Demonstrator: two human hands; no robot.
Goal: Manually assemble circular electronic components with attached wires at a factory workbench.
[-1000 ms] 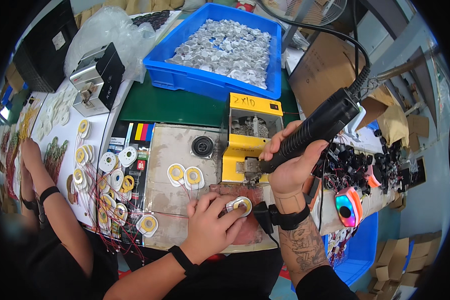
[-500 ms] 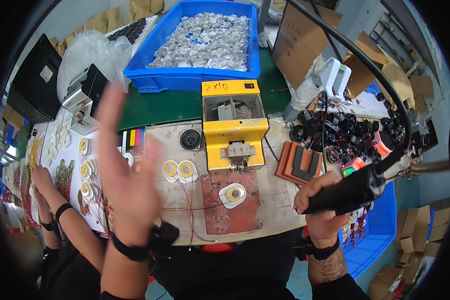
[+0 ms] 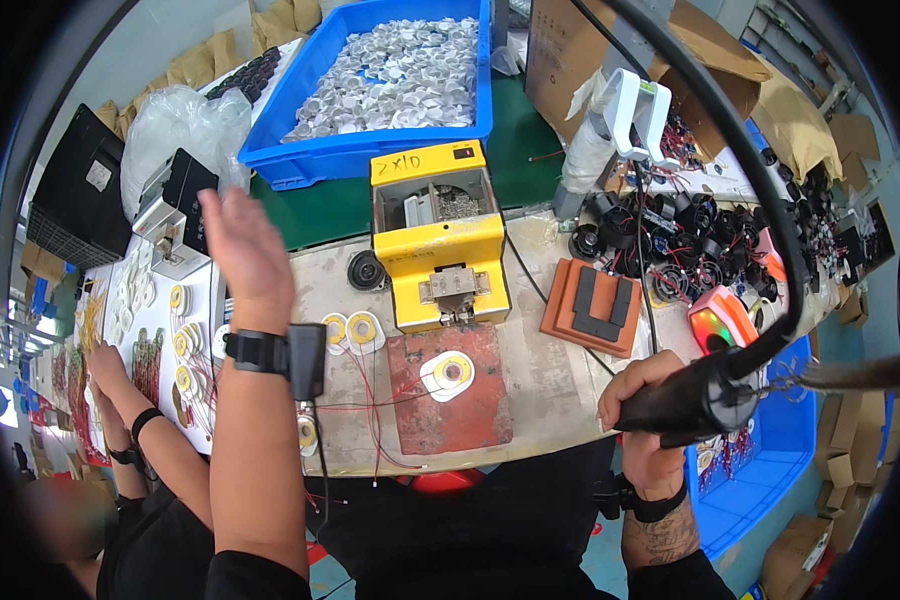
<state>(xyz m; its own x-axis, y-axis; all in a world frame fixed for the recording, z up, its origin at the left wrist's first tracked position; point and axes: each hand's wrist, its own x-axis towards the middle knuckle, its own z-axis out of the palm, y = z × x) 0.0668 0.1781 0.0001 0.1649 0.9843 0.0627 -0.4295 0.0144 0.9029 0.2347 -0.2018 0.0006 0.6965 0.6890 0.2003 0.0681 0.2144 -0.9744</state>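
Note:
My left hand point(image 3: 248, 255) is raised, open and empty over the left side of the bench, its fingers stretched out. My right hand point(image 3: 652, 450) is wrapped round a black electric screwdriver point(image 3: 685, 408) held sideways at the bench's right front edge. Between my hands, a white plastic part with a yellow coil point(image 3: 450, 376) lies flat on a worn red pad point(image 3: 450, 428). Its thin wires trail left. Just behind the pad stands a yellow screw feeder point(image 3: 440, 250) with small metal screws in its tray. Two similar white coil parts point(image 3: 353, 330) lie left of the pad.
A blue bin point(image 3: 370, 150) of white parts sits at the back. Brown blocks point(image 3: 592, 308) and a heap of black round parts point(image 3: 660, 235) are on the right. The screwdriver's thick black cable point(image 3: 770, 180) arches overhead. Another person's hands point(image 3: 110, 375) work at far left.
My left hand has risen and turned, and now shows less blur. My right hand still grips the screwdriver, slightly lower in view. The whole view has swung a little right.

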